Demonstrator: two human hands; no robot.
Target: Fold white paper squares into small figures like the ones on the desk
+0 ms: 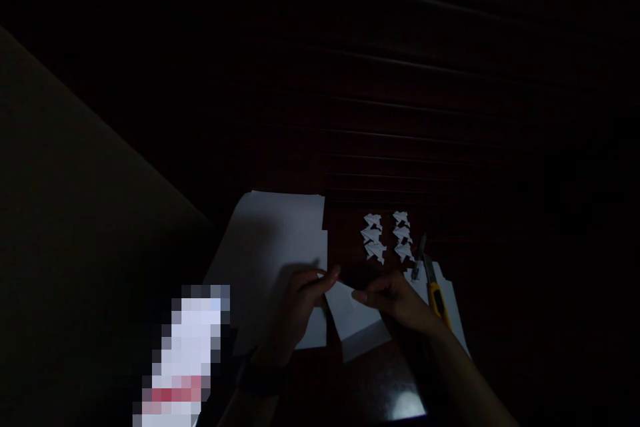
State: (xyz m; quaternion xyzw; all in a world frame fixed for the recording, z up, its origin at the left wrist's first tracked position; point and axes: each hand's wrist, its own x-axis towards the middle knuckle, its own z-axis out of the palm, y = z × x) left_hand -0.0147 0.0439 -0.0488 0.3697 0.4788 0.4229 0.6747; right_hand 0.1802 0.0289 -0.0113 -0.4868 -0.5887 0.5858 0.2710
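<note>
The scene is very dark. My left hand (300,303) and my right hand (395,300) both pinch a small white paper piece (357,323) low in the middle of the view, each at an upper edge. The paper lies on a dark wooden table (450,167). Beyond my hands, several small folded white paper figures (387,237) sit in two short rows. A dark band is on my left wrist.
A stack of white sheets (273,247) lies left of my hands. A yellow utility knife (435,287) rests on another white sheet (450,293) at the right. A blurred-out white and red patch (185,360) sits lower left. A bright glare spot (407,403) shows near the bottom.
</note>
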